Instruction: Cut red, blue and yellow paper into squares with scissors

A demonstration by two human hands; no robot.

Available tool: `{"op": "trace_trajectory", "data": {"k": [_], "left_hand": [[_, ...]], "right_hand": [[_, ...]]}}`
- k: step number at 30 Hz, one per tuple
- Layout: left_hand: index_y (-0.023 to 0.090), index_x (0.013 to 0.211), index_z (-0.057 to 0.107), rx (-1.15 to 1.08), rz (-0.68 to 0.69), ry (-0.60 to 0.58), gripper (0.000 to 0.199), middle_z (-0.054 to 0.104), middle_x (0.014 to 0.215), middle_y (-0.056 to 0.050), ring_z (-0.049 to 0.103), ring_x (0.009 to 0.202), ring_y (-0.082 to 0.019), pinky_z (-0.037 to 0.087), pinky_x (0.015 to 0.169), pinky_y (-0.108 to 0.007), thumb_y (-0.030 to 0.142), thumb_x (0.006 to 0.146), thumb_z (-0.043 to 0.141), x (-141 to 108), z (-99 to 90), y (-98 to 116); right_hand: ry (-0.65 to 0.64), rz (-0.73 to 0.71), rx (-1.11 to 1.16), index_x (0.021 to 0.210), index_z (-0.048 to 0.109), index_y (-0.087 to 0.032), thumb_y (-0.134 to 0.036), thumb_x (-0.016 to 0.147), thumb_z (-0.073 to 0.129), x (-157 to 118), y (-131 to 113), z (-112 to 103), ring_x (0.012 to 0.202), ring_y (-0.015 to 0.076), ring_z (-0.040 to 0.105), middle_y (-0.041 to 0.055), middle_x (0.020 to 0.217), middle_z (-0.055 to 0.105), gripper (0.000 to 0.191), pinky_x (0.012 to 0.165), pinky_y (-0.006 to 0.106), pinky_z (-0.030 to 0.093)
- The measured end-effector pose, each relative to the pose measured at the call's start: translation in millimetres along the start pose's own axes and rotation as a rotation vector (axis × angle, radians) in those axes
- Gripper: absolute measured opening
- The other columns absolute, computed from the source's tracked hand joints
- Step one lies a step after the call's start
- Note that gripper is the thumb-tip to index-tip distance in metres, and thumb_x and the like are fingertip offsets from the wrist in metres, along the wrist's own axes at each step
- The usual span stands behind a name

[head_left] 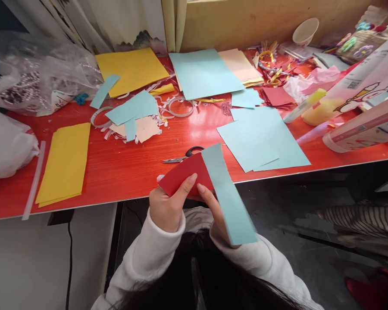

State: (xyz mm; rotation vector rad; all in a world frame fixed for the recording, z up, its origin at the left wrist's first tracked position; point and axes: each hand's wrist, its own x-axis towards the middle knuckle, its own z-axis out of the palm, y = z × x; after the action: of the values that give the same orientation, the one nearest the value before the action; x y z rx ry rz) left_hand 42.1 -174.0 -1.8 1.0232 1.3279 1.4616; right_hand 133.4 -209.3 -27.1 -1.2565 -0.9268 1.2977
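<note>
I hold a piece of red paper point(184, 172) up in front of me, just over the near edge of the red bench point(123, 172). The fingers of my left hand point(166, 207) are closed on its left part, with the thumb flat on top. The fingers of my right hand point(216, 211) are drawn in as well, the thumb pressing the lower right of the same paper near my left thumb; the rest are hidden beneath. A light blue strip point(231, 198) meets the red paper along its right edge and slants down across my right hand; I can't tell whether the two are joined. Just beyond the red paper, scissors point(194, 151) with a dark handle lie on the bench, partly covered by it. To the right, two blue sheets point(271, 137) overlap near the bench's edge. Well off to the left is a stack of yellow paper point(66, 163), with a clear plastic strip point(34, 178) beside it. Between them, farther back, blue scraps point(134, 106) rest over paper shreds, near two rolls of tape point(190, 113).
</note>
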Motion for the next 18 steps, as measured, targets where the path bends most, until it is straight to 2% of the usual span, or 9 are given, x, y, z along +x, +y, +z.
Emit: {"op": "trace_trajectory", "data": {"k": [3,5,7,9,11,12,15,18], "left_hand": [[0.020,0.051,0.065,0.288,0.260,0.222,0.014,0.059,0.049,0.007,0.063,0.059,-0.013,0.055,0.057,-0.023,0.022,0.056,0.077,14,-16.4,3],[0.021,0.048,0.062,0.317,0.348,0.384,0.018,0.058,0.049,0.007,0.065,0.070,-0.017,0.057,0.068,-0.027,0.023,0.053,0.080,30,-30.8,7],[0.023,0.049,0.063,0.273,0.359,0.450,0.017,0.062,0.055,0.007,0.065,0.078,-0.018,0.057,0.077,-0.030,0.024,0.051,0.081,44,-42.8,12],[0.025,0.053,0.066,0.214,0.298,0.445,0.015,0.065,0.063,0.007,0.065,0.075,-0.017,0.059,0.073,-0.031,0.025,0.051,0.081,53,-48.6,15],[0.023,0.053,0.066,0.134,0.219,0.416,0.016,0.065,0.063,0.005,0.064,0.068,-0.017,0.061,0.060,-0.031,0.024,0.048,0.082,56,-47.7,17],[0.021,0.052,0.065,0.088,0.171,0.384,0.018,0.065,0.062,0.004,0.064,0.064,-0.018,0.061,0.053,-0.031,0.023,0.047,0.082,55,-45.5,18],[0.014,0.053,0.063,0.004,0.065,0.297,0.020,0.063,0.059,0.001,0.065,0.061,-0.020,0.060,0.043,-0.031,0.020,0.047,0.081,53,-38.1,19],[0.012,0.057,0.063,-0.008,0.006,0.233,0.019,0.063,0.061,0.000,0.066,0.066,-0.022,0.061,0.045,-0.032,0.019,0.050,0.079,52,-36.1,20]], "right_hand": [[-0.117,-0.074,-0.108,0.106,0.057,-0.021,-0.035,0.076,0.063,6,-7,-10,0.090,0.0217,0.064,0.0060,0.097,0.068,0.034,0.082,0.039,0.052],[-0.120,-0.174,-0.258,0.105,0.056,-0.020,-0.029,0.080,0.059,14,-8,-20,0.091,0.0196,0.064,0.0064,0.100,0.066,0.027,0.083,0.037,0.052],[-0.066,-0.333,-0.504,0.104,0.057,-0.020,-0.023,0.085,0.051,27,-8,-29,0.097,0.0191,0.061,0.0077,0.105,0.065,0.021,0.088,0.037,0.049],[-0.017,-0.511,-0.726,0.109,0.057,-0.021,-0.020,0.085,0.048,44,-8,-34,0.113,0.0217,0.052,0.0090,0.118,0.059,0.026,0.098,0.041,0.042],[-0.078,-0.616,-0.889,0.115,0.055,-0.020,-0.018,0.084,0.049,62,-10,-34,0.123,0.0242,0.042,0.0098,0.128,0.052,0.032,0.103,0.044,0.037],[-0.128,-0.622,-0.960,0.116,0.055,-0.018,-0.018,0.083,0.050,70,-12,-33,0.123,0.0254,0.042,0.0109,0.128,0.052,0.033,0.102,0.044,0.037],[-0.255,-0.520,-1.125,0.109,0.059,-0.015,-0.018,0.082,0.053,83,-22,-31,0.106,0.0254,0.054,0.0119,0.111,0.061,0.028,0.092,0.040,0.044],[-0.248,-0.375,-1.270,0.098,0.059,-0.015,-0.023,0.078,0.059,79,-33,-32,0.089,0.0246,0.060,0.0101,0.095,0.064,0.022,0.074,0.036,0.048]]}}
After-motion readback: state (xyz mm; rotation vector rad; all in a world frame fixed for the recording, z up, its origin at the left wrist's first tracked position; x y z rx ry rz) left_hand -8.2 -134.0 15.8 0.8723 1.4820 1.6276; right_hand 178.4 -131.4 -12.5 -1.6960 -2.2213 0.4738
